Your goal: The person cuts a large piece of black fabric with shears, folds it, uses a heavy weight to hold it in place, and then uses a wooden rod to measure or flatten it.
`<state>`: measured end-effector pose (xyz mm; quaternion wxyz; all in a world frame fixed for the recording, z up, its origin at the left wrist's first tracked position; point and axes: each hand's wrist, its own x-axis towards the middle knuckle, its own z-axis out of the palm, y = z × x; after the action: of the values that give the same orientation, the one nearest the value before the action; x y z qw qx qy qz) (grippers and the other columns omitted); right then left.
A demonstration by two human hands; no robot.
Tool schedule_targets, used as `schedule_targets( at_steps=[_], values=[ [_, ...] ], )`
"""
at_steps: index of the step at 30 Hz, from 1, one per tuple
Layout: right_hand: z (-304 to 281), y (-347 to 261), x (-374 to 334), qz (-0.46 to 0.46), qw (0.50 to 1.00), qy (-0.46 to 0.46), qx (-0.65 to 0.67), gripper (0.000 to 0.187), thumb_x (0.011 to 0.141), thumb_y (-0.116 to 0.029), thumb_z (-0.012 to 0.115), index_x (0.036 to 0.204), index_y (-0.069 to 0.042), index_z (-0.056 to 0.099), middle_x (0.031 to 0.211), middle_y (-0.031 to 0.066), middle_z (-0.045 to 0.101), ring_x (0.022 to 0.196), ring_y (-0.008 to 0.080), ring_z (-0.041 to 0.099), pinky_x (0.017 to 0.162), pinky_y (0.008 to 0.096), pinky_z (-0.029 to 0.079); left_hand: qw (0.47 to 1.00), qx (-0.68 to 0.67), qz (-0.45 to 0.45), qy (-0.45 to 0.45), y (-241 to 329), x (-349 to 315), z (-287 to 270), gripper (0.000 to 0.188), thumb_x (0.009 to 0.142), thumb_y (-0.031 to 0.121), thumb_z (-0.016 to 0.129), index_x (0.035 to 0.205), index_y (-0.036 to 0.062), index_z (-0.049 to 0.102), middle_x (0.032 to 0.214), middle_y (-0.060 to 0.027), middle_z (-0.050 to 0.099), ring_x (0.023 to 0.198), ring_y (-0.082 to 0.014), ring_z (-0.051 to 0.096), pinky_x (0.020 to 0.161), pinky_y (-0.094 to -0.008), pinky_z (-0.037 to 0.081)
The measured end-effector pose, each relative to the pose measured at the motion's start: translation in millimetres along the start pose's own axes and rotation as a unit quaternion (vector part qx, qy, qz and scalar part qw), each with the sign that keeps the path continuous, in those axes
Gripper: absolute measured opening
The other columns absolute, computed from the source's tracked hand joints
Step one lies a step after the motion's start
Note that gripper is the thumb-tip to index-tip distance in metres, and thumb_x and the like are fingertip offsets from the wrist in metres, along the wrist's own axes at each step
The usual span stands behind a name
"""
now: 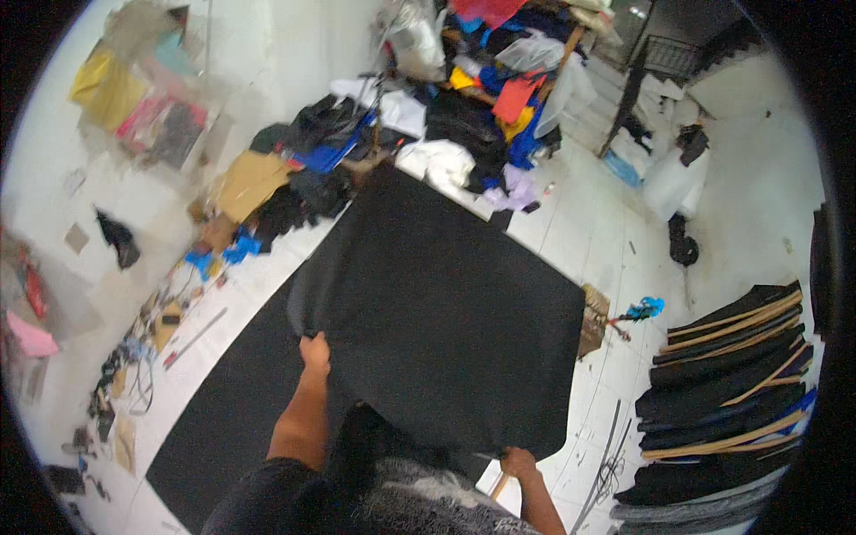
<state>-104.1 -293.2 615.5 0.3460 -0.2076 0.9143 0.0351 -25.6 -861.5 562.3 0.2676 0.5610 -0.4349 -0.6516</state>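
A large black fabric sheet [446, 294] is spread out in front of me, its near edge lifted between my two hands. My left hand [315, 352] is closed on its left side, where the cloth bunches into a fold. At the near right corner my right hand [517, 462] grips the same edge, with most of its fingers hidden. Just beside that hand a thin light-brown strip shows, and I cannot tell whether the hand touches it. Beneath and to the left lies more black fabric [223, 410], flat on the white surface.
Crumpled cloth and bags in many colours form a heap [481, 116] at the far side. Scraps and cords line the left edge. On the right are stacked dark fabrics [713, 392] with tan strips, black cords [606, 473], and a brown block [594, 321] near a blue-topped item [644, 308].
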Motion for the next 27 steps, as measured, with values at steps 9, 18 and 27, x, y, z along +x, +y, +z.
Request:
schedule_targets(
  at_steps=[9, 18, 27],
  values=[
    [142.0, -80.2, -98.7, -0.107, 0.983, -0.117, -0.093, 0.043, 0.086, -0.033, 0.048, 0.114, -0.008, 0.068, 0.118, 0.0267, 0.064, 0.109, 0.0453, 0.061, 0.094, 0.051, 0.05, 0.994, 0.064, 0.022, 0.091, -55.1, -28.1, -209.9, 0.051, 0.091, 0.018, 0.064, 0.13, -0.0121, 0.05, 0.134, -0.0297, 0.054, 0.125, -0.0412, 0.053, 0.104, -0.0427, 0.04],
    [262.9, -109.9, -210.0, -0.263, 0.917, -0.11, -0.278, 0.027, 0.083, -0.02, 0.05, 0.093, -0.001, 0.067, 0.108, 0.0277, 0.067, 0.096, 0.0406, 0.067, 0.084, 0.0531, 0.054, 0.989, 0.148, 0.018, 0.009, -43.2, -121.2, -375.3, 0.034, 0.092, 0.024, 0.062, 0.103, -0.0078, 0.056, 0.11, -0.0329, 0.061, 0.109, -0.0484, 0.057, 0.09, -0.0509, 0.045],
    [310.9, -246.5, -350.5, -0.168, 0.932, -0.169, -0.272, 0.025, 0.077, -0.016, 0.057, 0.088, 0.0, 0.072, 0.105, 0.0238, 0.069, 0.099, 0.0445, 0.066, 0.086, 0.0504, 0.054, 0.988, 0.143, -0.059, 0.018, -82.4, -177.8, -578.0, 0.046, 0.098, 0.026, 0.054, 0.13, -0.0074, 0.051, 0.134, -0.0273, 0.054, 0.126, -0.0435, 0.05, 0.105, -0.047, 0.041]
  ],
)
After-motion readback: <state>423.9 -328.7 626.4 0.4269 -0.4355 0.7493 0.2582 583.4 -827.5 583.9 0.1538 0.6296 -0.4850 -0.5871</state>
